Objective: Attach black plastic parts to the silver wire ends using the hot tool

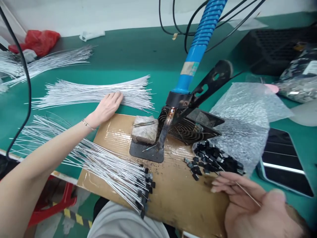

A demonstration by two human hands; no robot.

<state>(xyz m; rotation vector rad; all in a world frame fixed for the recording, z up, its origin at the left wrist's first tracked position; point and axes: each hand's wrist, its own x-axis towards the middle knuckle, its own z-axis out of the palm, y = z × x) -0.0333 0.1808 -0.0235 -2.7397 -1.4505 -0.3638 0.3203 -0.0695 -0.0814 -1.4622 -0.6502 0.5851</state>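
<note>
My left hand (109, 105) lies with its fingers stretched over a bundle of thin white wires (81, 91) on the green table. In my right hand (257, 205), at the lower right, a thin metal rod (245, 191) is held between thumb and fingers. Its tip points toward a pile of small black connector pieces (213, 155). A second bundle of white wires (104, 165) rests on the cardboard below my left forearm, with black pieces (146, 188) on its right ends.
A blue soldering iron (190, 66) slants down in a black holder, its tip above a dark plate (148, 153). Beside it are a stained block (145, 130) and a small black fan (188, 129). A bubble-wrap bag (242, 115) and a phone (284, 162) lie at the right.
</note>
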